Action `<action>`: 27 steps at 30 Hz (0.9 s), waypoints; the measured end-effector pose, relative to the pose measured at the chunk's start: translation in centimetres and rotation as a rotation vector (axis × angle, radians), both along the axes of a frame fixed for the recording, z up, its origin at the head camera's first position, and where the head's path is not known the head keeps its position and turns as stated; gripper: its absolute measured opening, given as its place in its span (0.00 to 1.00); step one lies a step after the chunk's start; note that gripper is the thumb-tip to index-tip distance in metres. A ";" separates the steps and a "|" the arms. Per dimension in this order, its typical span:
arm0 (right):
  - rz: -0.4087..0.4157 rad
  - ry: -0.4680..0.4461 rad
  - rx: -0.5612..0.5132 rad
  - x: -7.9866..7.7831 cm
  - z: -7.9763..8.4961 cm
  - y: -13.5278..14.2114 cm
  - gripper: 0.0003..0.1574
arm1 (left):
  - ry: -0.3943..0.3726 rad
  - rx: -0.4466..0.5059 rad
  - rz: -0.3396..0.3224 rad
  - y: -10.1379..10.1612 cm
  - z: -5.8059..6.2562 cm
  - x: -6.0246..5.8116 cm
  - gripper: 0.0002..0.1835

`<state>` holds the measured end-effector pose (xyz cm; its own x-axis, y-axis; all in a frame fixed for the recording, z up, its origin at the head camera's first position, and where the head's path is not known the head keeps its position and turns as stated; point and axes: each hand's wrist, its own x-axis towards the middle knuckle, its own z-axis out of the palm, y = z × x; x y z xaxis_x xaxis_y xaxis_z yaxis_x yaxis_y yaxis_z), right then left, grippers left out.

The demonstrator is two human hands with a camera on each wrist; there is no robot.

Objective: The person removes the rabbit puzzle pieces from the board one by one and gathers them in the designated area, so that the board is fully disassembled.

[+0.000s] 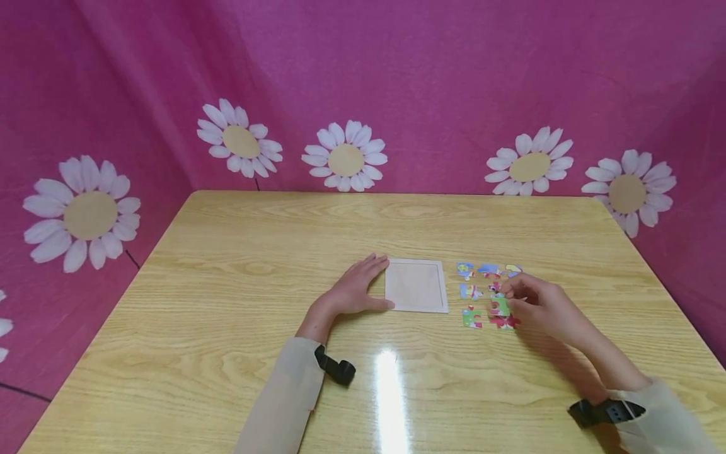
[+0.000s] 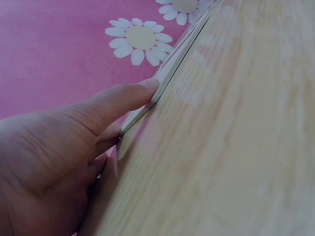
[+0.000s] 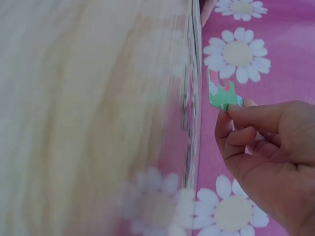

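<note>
A square, pale wooden puzzle tray (image 1: 415,287) with a raised rim lies on the table. My left hand (image 1: 354,290) rests at its left side, fingers extended to the far corner and thumb at the near one. In the left wrist view the thumb (image 2: 133,94) touches the tray's edge. To the right, my right hand (image 1: 539,309) pinches a green jigsaw piece (image 3: 222,97) between thumb and fingertips, held up above the table. Several other jigsaw pieces lie below and around it, among them a green and pink piece (image 1: 471,318) and a blue one (image 1: 465,270).
The wood-grain table (image 1: 255,252) extends on all sides of the tray and pieces. A pink cloth (image 1: 431,94) with large white daisies hangs behind and beside it. Each wrist wears a black strap (image 1: 337,367).
</note>
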<state>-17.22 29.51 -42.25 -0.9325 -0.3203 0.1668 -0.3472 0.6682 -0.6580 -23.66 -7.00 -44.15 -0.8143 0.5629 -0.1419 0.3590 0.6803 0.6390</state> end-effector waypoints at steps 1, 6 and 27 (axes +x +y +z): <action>0.000 0.016 0.014 0.1 0.0 0.2 0.10 | 0.001 0.002 0.000 0.0 0.0 0.0 0.49; 0.002 0.061 0.044 0.5 -0.1 1.5 0.08 | 0.001 0.014 -0.002 0.0 0.1 0.1 0.49; -0.064 0.092 0.070 1.8 -0.8 5.2 0.15 | 0.009 0.011 0.004 0.0 -0.1 0.0 0.48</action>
